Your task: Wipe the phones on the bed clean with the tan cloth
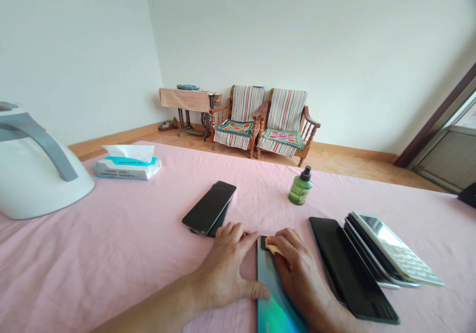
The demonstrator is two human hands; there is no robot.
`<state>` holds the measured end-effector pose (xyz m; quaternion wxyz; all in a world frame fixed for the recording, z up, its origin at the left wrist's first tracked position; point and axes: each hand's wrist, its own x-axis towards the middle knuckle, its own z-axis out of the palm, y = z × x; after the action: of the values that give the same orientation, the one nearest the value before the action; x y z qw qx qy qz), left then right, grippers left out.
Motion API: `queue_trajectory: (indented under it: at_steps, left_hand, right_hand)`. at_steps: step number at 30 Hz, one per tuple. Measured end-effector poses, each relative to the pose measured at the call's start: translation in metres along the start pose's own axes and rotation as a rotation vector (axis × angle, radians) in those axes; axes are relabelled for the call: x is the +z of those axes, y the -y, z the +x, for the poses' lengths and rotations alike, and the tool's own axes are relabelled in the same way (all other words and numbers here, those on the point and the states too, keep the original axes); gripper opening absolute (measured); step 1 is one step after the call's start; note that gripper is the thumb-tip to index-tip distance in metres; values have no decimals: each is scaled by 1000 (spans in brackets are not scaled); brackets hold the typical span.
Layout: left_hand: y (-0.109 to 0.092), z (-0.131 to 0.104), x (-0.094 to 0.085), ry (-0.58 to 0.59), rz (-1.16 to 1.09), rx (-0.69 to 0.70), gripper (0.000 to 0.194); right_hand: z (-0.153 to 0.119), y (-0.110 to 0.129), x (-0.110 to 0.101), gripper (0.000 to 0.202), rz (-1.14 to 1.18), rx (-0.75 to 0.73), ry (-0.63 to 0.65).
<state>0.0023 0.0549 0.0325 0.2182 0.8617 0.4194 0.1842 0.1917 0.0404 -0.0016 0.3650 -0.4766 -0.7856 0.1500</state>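
A blue-green phone [269, 293] lies back up on the pink cloth in front of me, with a dark camera patch at its far end. My left hand [226, 263] rests at its left edge, thumb and forefinger touching the edge and far corner, the other fingers bent on the tablecloth. In my right hand [297, 263] a small pale yellow cloth [274, 248] is pinched and pressed on the phone's far end, beside the camera patch. My right hand and forearm hide much of the phone's right side.
Two stacked black phones [210, 209] lie beyond my left hand. A green spray bottle [300, 187] stands farther back. To the right are a large black phone [353, 273] and a leaning row of devices [394, 249]. Tissues [126, 167] and a white kettle [40, 174] are left.
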Motion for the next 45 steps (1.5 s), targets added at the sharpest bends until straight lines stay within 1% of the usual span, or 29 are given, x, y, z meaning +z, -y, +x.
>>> queue_trajectory:
  at_steps: [5,8,12,18,23,28,30,35,38,42,45]
  left_hand:
    - [-1,0,-1,6,16,-10,93]
    - [0,-1,-1,4,21,8,91]
    - [-1,-3,-2,31,35,44,81]
    - [-2,-1,-1,40,69,59,74]
    - [-3,0,-1,36,48,59,69]
    - [-4,-1,-2,68,26,53,61]
    - [-3,-1,-1,56,21,51,62]
    - [-4,1,6,20,71,41,71]
    - [-6,2,8,3,100,42,71]
    - [-6,3,4,10,66,68,64]
    - [-3,4,3,23,-2,79,54]
  right_hand:
    - [-9,-1,-6,23,-12,22,20]
    - [-11,-5,-10,23,-8,57,-35]
    - [-10,-13,-14,23,-14,92,-96]
    - [-9,-16,-14,23,-42,66,-88]
    - [-8,-14,-14,25,-27,91,-71]
    - [-9,-12,-15,25,-11,103,-61]
    - [-9,-12,-15,24,-4,101,-61]
    - [-8,-11,-15,24,13,91,-63]
    - [-7,-11,-15,24,13,97,-63]
    - [-6,-12,-15,25,5,94,-61]
    - [-6,-11,-16,24,-1,90,-68]
